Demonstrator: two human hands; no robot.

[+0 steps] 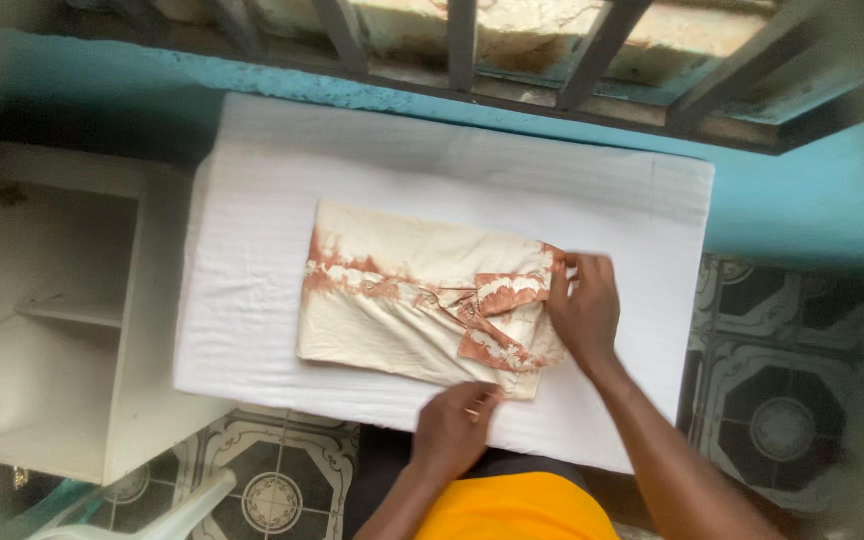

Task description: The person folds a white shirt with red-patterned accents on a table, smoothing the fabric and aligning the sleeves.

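A folded cream shirt (392, 290) with rust-red patterned collar and placket lies flat on a white cloth-covered table (252, 330). My right hand (584, 308) rests on the shirt's right end, fingers pinching the fabric beside the collar. My left hand (457, 428) touches the shirt's near edge at the lower right corner, fingers curled on the cloth.
A white open cupboard (52, 320) with a shelf stands left of the table. Behind the table runs a turquoise wall (802, 200) with a barred window (512, 50). Patterned floor tiles (782, 400) lie to the right, and a white plastic chair part (162, 510) is at lower left.
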